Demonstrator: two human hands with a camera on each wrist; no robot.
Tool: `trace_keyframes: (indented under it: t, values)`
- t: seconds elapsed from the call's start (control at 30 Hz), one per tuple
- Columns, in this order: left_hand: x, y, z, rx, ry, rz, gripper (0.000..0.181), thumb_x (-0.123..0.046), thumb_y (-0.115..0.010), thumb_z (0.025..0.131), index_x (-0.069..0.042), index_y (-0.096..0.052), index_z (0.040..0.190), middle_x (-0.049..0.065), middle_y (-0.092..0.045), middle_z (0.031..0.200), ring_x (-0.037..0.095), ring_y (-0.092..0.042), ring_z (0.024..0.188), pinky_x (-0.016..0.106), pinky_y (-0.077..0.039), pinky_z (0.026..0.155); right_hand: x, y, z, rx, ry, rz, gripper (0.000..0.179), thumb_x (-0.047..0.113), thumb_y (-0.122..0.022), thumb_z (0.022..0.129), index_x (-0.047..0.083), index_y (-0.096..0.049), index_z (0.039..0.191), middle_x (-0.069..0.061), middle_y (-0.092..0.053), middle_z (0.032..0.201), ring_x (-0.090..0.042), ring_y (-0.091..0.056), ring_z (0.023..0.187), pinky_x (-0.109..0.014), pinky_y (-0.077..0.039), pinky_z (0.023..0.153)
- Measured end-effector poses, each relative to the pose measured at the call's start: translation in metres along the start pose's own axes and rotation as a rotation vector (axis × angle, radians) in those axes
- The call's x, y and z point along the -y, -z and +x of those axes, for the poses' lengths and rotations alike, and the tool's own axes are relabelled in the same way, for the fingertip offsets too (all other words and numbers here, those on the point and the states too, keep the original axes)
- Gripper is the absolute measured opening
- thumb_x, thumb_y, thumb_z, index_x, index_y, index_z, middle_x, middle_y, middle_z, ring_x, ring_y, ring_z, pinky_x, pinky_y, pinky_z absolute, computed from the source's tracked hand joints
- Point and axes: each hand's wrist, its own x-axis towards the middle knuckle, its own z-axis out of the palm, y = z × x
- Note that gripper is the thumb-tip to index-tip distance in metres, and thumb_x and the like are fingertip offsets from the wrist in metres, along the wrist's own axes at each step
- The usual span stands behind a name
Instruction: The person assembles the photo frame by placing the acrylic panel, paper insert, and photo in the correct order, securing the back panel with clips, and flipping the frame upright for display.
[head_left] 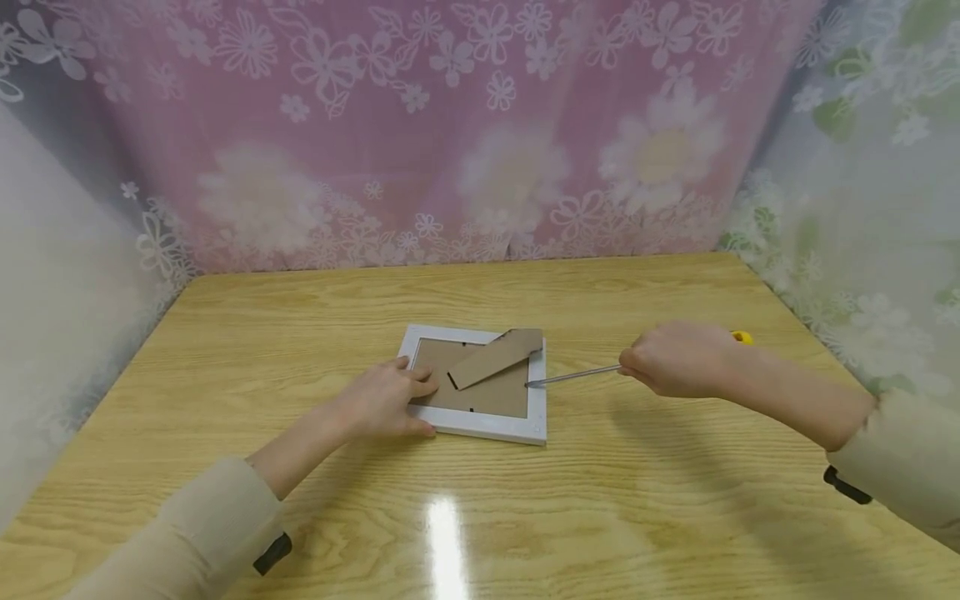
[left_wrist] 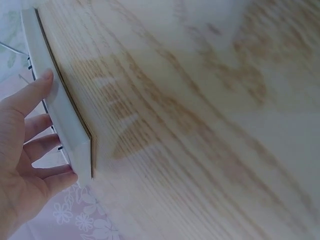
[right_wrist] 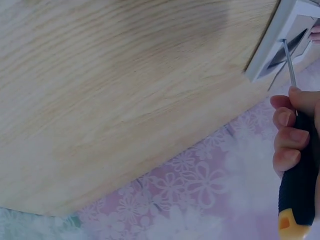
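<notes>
A white picture frame lies face down on the table, its brown backing board showing with a slanted stand leg and small dark tabs along the edges. My left hand holds the frame at its left end, thumb along the near side and fingers over the left edge and board. In my right hand is a screwdriver, its black and yellow handle gripped in curled fingers. The screwdriver's metal shaft reaches left, its tip at a tab on the board's right edge.
The wood-grain table extends around the frame on all sides. Behind it hangs a pink flowered curtain, with a pale flowered curtain on the right. A light glare shows on the near tabletop.
</notes>
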Motion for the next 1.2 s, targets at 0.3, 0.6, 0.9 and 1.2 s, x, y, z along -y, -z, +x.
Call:
trace_keyframes:
  t: [0.3, 0.6, 0.9, 1.2]
  values:
    - [0.0, 0.001, -0.001, -0.017, 0.007, 0.006, 0.065, -0.047, -0.07, 0.077, -0.006, -0.058, 0.126, 0.017, -0.048, 0.134, 0.05, -0.038, 0.121, 0.055, -0.036, 0.098, 0.006, 0.019, 0.01, 0.047, 0.035, -0.072, 0.038, 0.011, -0.061, 0.087, 0.02, -0.039, 0.057, 0.01, -0.026, 0.053, -0.006, -0.017, 0.05, -0.019, -0.018, 0.047]
    - [0.0, 0.0, -0.001, -0.007, 0.004, 0.01, 0.065, -0.047, -0.07, 0.077, -0.006, -0.058, 0.126, 0.017, -0.048, 0.134, 0.05, -0.039, 0.121, 0.055, -0.037, 0.098, 0.02, 0.044, 0.025, 0.153, 0.039, -0.157, 0.046, -0.003, -0.055, 0.083, 0.019, -0.029, 0.052, 0.007, -0.015, 0.055, -0.009, -0.01, 0.053, -0.022, -0.01, 0.048]
    - [0.0, -0.001, 0.001, -0.014, -0.007, 0.02, 0.065, -0.048, -0.071, 0.076, -0.006, -0.059, 0.125, 0.016, -0.049, 0.134, 0.049, -0.04, 0.12, 0.054, -0.039, 0.097, 0.031, 0.065, 0.046, 0.259, 0.066, -0.282, 0.042, -0.008, -0.051, 0.078, 0.017, -0.029, 0.052, 0.004, -0.017, 0.053, -0.009, -0.012, 0.049, -0.022, -0.012, 0.044]
    - [0.001, 0.001, 0.001, -0.011, -0.002, 0.036, 0.066, -0.049, -0.07, 0.076, -0.007, -0.059, 0.125, 0.016, -0.05, 0.133, 0.048, -0.042, 0.119, 0.054, -0.039, 0.096, 0.042, 0.079, 0.063, 0.282, 0.122, -0.418, 0.036, -0.004, -0.054, 0.08, 0.014, -0.038, 0.053, 0.003, -0.02, 0.052, -0.009, -0.014, 0.048, -0.022, -0.014, 0.042]
